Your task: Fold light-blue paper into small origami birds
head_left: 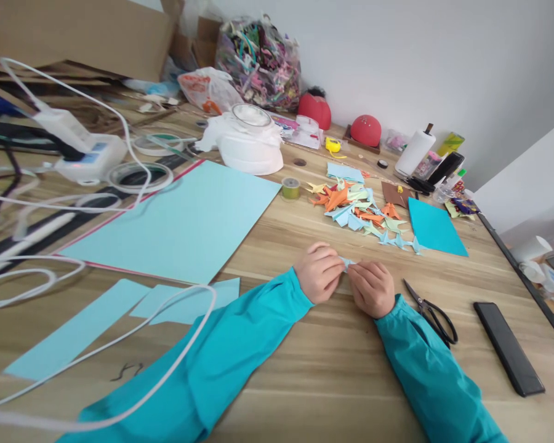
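Observation:
My left hand [319,272] and my right hand [373,287] rest close together on the wooden table [305,357], fingers curled. Between their fingertips they pinch a small piece of light blue paper [348,263], mostly hidden by the fingers. Both arms wear teal sleeves. Just beyond the hands lies a pile of folded paper figures [357,212] in orange, light blue and pale green. Black scissors [431,311] lie right of my right hand.
A large light blue sheet [180,224] lies left, with blue strips [87,326] nearer me. A teal square [434,227], a black phone [508,347], a thread spool [290,187], a white container [249,144], tape rolls, white cables [120,344] and cardboard crowd the table.

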